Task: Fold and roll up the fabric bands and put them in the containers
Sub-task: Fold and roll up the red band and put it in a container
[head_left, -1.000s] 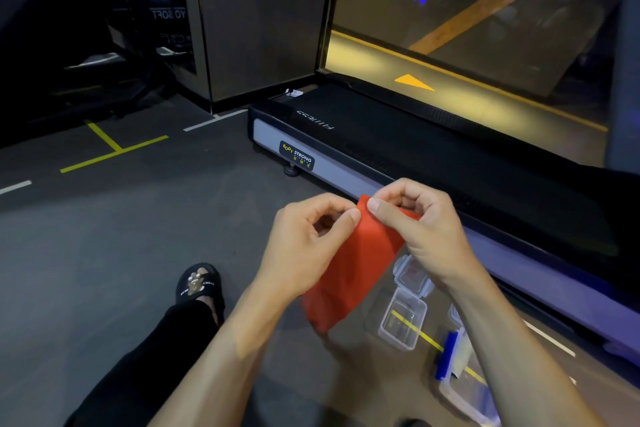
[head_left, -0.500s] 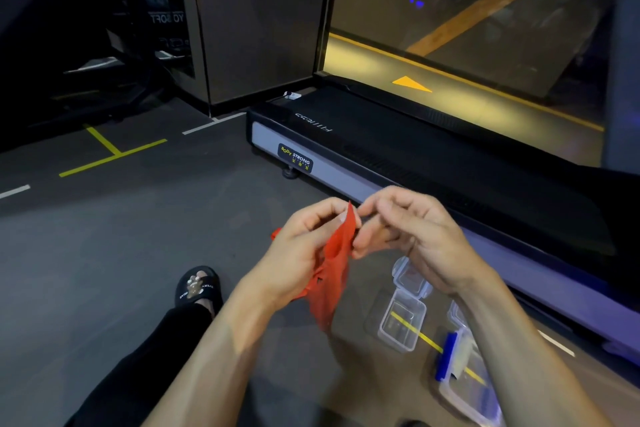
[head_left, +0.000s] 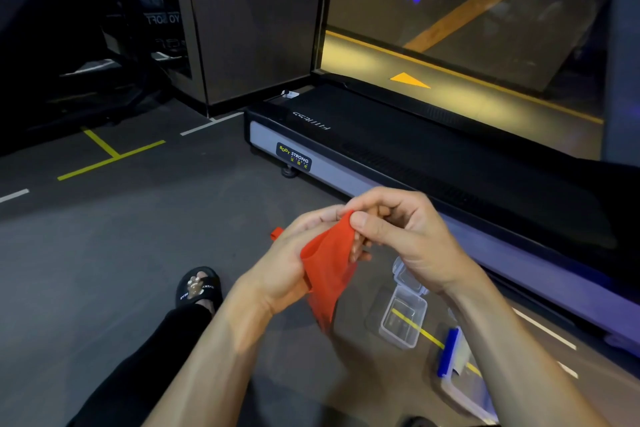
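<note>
Here, the treadmill (head_left: 433,163) lies far right; near it on the floor (head_left: 104,270) sit the open clear containers (head_left: 403,321). Your left hand (head_left: 294,267) and right hand (head_left: 401,236) both pinch the red fabric band (head_left: 329,263) mid-air — soft, light, floppy, likely stretchy — so grip its top edge and folded corner.

containers (head_left: 403,321) on floor (head_left: 104,253) (beside treadmill (head_left: 433,163))
</note>
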`<state>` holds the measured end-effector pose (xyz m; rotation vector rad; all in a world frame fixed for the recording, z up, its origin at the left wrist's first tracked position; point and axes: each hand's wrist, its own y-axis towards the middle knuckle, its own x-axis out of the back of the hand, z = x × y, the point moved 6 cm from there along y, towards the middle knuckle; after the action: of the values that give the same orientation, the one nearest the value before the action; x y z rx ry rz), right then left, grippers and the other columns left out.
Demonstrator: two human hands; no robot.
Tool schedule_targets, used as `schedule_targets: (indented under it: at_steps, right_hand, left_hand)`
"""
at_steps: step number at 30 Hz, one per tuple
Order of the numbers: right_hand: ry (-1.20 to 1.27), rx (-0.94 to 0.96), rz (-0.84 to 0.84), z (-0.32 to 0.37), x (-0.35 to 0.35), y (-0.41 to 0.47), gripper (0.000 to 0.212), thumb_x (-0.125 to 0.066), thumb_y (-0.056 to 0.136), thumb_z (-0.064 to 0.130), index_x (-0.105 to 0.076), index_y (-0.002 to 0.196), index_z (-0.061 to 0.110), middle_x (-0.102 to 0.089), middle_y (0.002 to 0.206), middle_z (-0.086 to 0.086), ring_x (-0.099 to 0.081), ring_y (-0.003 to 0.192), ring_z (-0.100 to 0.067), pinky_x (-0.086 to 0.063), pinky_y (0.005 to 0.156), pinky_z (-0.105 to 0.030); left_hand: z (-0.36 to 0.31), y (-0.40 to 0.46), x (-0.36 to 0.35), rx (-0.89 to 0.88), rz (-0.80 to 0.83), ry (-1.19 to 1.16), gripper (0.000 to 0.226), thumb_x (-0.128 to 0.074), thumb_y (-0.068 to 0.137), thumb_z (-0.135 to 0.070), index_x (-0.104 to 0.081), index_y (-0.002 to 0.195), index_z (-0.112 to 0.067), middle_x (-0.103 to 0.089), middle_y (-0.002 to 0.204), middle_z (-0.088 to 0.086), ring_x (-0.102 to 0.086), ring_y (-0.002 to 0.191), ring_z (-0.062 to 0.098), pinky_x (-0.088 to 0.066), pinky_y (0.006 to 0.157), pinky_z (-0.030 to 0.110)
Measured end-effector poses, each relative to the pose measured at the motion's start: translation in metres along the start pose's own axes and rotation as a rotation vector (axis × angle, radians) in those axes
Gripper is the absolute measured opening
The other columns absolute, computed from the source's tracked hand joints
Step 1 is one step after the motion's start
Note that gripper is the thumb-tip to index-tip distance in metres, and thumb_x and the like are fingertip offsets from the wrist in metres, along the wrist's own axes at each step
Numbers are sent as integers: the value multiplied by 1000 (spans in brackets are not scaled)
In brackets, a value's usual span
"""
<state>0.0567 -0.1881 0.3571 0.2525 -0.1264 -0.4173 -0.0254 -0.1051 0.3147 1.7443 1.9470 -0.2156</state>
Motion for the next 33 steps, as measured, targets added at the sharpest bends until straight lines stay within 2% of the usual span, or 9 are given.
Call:
schedule_targets:
  at_steps: [5,10,13,17,19,22,26,29,33]
  right_hand:
    - [-15,60,-38,3,1,1,10,-66,93,4,-68,94,-5,-63,74,-19,-64,61,-24,-53,62,-27]
    - [48,90,-48,9,10,4,10,-65,90,13,-66,89,3,-66,104,-5,-64,92,-11,-49,85,-26]
    - [177,30,-32,8,18,2,12,-57,94,14,-66,92,6,-72,92,-10,-68,96,-23,-54,88,-34]
    - [350,30,-43,5,29,4,21,-75,89,31,-66,91,12,-63,78,-5,-64,80,-21,-53,96,-41]
    - [423,49,-42,5,34,3,22,-78,86,33,-66,89,14,-60,74,-2,-60,73,-17,-54,93,-39]
    - [548,62,22,6,35,3,20,-78,86,30,-66,89,14,-58,73,0,-57,69,-14,-55,86,-36]
    - [686,83,125,7,28,6,12,-68,95,20,-64,95,9,-59,77,-2,-55,70,-14,-53,84,-36]
    - [774,104,148,8,28,6,10,-56,100,13,-62,98,5,-59,79,-3,-54,71,-16,-52,84,-37]
    - [859,77,99,4,34,5,37,-25,102,11,-61,98,5,-57,77,-4,-52,68,-15,-49,79,-34]
  left_hand:
    - [3,3,6,-33,-35,23,8,-61,90,-14,-66,85,-10,-56,76,9,-51,70,19,-52,74,27]
    - [8,6,16,-85,-95,208,14,-59,97,-10,-72,102,-13,-62,80,5,-55,73,17,-43,76,39]
    - [9,7,19,-103,-79,437,15,-59,100,-17,-72,103,-10,-69,92,0,-61,87,14,-49,84,32]
    - [12,7,26,-75,-96,609,10,-64,100,-13,-74,96,-11,-70,87,-8,-61,83,3,-48,81,22]
    - [15,7,28,-48,-95,666,8,-68,98,-15,-75,93,-17,-72,83,-8,-62,80,4,-50,75,29]
    - [19,8,24,-30,-53,708,5,-73,92,-28,-74,90,-24,-70,88,13,-60,78,18,-52,72,51]
    - [29,10,23,-48,-82,712,6,-75,90,-30,-74,88,-25,-71,82,4,-61,76,13,-54,76,53]
    - [36,10,21,-62,-105,708,5,-75,90,-29,-73,86,-27,-68,76,-10,-61,72,9,-53,70,44]
    - [38,10,15,-109,-132,767,10,-72,95,-22,-70,85,-26,-67,76,-13,-62,73,6,-51,75,33]
